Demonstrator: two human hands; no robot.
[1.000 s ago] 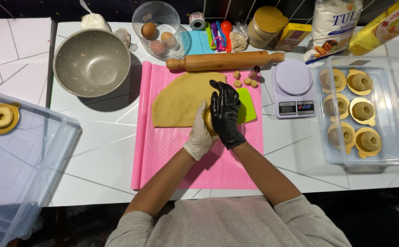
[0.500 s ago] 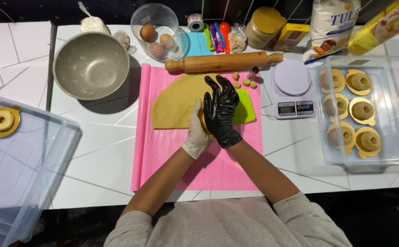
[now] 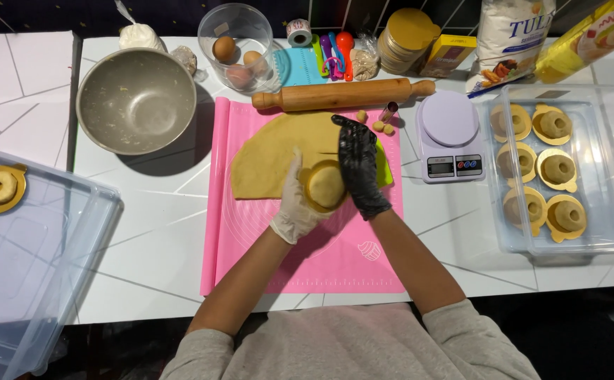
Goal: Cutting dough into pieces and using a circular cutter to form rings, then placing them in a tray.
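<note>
A: In the head view, where is the dough piece?

B: The round dough piece (image 3: pixel 324 184) sits in the middle of the pink silicone mat (image 3: pixel 251 246), at the right edge of the rolled dough sheet (image 3: pixel 279 151). It seems to lie on a small gold disc, of which I see only a thin rim.

A: And the hands?

B: The left hand (image 3: pixel 294 200), in a white glove, cups the piece from the left with the fingers curved along its edge. The right hand (image 3: pixel 356 165), in a black glove, lies against its right side, fingers stretched toward the far side and close together. Both touch it; neither one pinches it.

A: How will it handle, in your opinion?

B: I judge it light and soft, easy to dent and maybe a little sticky. It is better to take it by the rim of the disc than by the dough.

A: What is hard to see?

B: The right palm hides the right side of the piece and most of a green thing (image 3: pixel 384 169), so I cannot tell what that is. The plastic box (image 3: pixel 39 267) on the left is cut off by the frame. Far from the person lie the rolling pin (image 3: pixel 342 93), the steel bowl (image 3: pixel 136 100) and the kitchen scale (image 3: pixel 450 137); the tray of shaped rings (image 3: pixel 606 232) stands on the right.
</note>
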